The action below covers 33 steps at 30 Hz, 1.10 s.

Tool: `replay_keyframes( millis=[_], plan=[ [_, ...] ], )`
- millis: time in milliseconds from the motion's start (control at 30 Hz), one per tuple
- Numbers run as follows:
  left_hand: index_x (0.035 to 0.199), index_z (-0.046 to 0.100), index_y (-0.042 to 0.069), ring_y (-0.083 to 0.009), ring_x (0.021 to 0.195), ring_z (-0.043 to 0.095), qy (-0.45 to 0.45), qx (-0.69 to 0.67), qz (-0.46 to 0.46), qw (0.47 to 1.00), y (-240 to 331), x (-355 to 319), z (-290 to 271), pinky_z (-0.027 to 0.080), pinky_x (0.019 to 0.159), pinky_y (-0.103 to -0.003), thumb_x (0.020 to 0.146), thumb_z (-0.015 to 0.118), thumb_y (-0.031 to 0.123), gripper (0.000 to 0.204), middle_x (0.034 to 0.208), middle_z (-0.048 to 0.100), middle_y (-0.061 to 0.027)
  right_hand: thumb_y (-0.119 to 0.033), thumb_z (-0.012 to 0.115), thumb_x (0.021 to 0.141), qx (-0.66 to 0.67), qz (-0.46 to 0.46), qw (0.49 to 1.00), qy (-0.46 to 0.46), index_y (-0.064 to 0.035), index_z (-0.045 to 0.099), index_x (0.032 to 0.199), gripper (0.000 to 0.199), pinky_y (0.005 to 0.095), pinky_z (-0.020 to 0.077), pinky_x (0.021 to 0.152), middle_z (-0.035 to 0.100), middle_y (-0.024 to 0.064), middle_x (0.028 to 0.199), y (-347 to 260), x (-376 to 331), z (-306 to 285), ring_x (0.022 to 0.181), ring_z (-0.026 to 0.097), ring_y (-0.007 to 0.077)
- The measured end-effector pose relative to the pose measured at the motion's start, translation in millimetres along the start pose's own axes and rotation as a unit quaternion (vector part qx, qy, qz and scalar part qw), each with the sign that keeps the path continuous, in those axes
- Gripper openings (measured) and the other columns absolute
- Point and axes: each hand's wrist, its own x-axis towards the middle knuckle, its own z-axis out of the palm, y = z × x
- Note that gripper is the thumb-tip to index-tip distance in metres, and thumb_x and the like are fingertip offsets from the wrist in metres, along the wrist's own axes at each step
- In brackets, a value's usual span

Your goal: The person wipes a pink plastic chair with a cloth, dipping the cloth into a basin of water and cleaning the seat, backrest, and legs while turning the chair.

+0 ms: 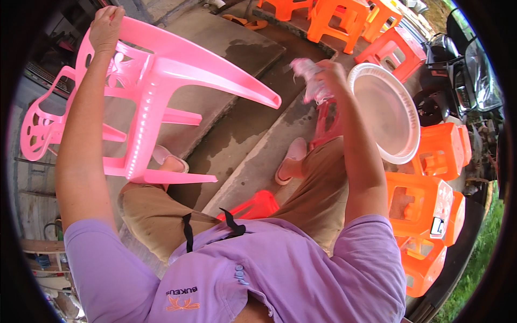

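Note:
My left hand (105, 31) is closed over the top edge of a pink plastic chair (141, 121), which is tilted on its side with its legs pointing to the right. In my right hand (333, 75) is a crumpled pink-and-white cloth (311, 81), slightly blurred, held away from the chair. To the right of that hand is a wide white basin (413, 126) with cloudy water in it. A red stool (326, 125) stands below the cloth, partly hidden by my knee.
Several orange stools (420, 202) are stacked along the right, others (336, 24) at the back. Another pink chair (40, 129) is at far left. A red stool (253, 205) sits between my legs. Orange sandals (245, 22) lie on the wet concrete step; a motorcycle (458, 75) stands far right.

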Motion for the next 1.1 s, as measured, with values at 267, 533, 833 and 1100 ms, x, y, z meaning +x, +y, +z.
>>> replay_keyframes(
  millis=[267,533,833,1100],
  plan=[
    [0.114,0.059,0.026,-0.0163,0.11,0.058,-0.024,0.012,-0.05,0.998,12.2,4.7,19.2,0.053,0.086,-0.03,0.082,0.055,0.004,0.038,0.11,0.059,0.0064,-0.023,0.064,0.084,0.013,0.246,0.94,0.235,-0.0007,0.072,0.081,0.024,0.036,0.0462,0.056,0.066,0.008,0.072,134.0,-55.4,-102.4,0.063,0.062,0.0173],
    [0.113,0.061,0.026,-0.0167,0.111,0.058,0.01,-0.025,-0.054,0.998,9.3,4.3,30.1,0.053,0.085,-0.03,0.089,0.055,0.008,0.03,0.113,0.061,0.006,-0.03,0.064,0.083,-0.213,0.236,0.944,0.093,-0.0032,0.07,0.108,0.038,0.0442,0.049,0.086,0.07,0.022,0.104,141.8,-67.2,-88.2,0.104,0.066,0.0329],
    [0.112,0.06,0.027,-0.0183,0.108,0.06,0.021,0.0,-0.043,0.999,13.1,2.2,21.0,0.054,0.081,-0.03,0.088,0.059,0.011,0.028,0.114,0.061,0.0079,-0.024,0.054,0.088,-0.091,0.287,0.953,0.01,0.0044,0.069,0.103,0.036,0.0438,0.0517,0.072,0.07,0.0206,0.096,174.1,-50.2,-87.2,0.085,0.069,0.0302],
    [0.111,0.06,0.026,-0.0176,0.107,0.06,0.036,0.016,-0.034,0.999,10.4,0.7,21.8,0.054,0.082,-0.031,0.089,0.06,0.014,0.025,0.115,0.061,0.007,-0.022,0.049,0.092,0.146,0.313,0.936,0.064,-0.0038,0.067,0.087,0.027,0.0345,0.046,0.044,0.064,0.0091,0.069,161.0,-63.2,-90.1,0.049,0.058,0.0195]
  ],
)
